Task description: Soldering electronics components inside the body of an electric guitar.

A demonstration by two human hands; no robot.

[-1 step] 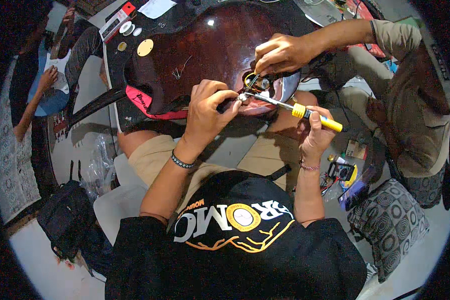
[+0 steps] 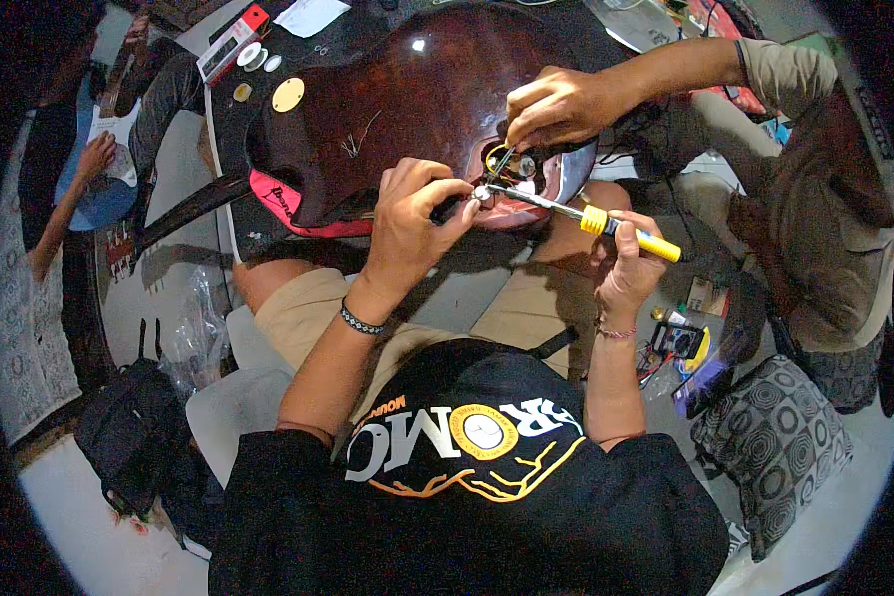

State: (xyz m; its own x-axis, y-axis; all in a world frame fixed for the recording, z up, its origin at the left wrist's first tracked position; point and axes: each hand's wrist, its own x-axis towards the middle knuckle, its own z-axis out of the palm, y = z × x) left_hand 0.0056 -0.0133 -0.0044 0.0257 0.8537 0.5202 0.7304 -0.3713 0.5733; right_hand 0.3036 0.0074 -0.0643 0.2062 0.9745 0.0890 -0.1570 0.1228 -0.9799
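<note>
2 hands, 1 iron (image 2: 594, 220), at the guitar's (image 2: 397, 94) cavity (image 2: 483, 161).
Left hand (image 2: 414, 214), the nearer, pinches a small pale part (image 2: 481, 193) at the cavity's near edge; the iron's tip is just right of it, shaft sloping down rightward; beyond, a co-worker's hand (image 2: 558, 104) pinches something thin (image 2: 506, 158); right hand (image 2: 631, 260) wraps the iron's handle.
</note>
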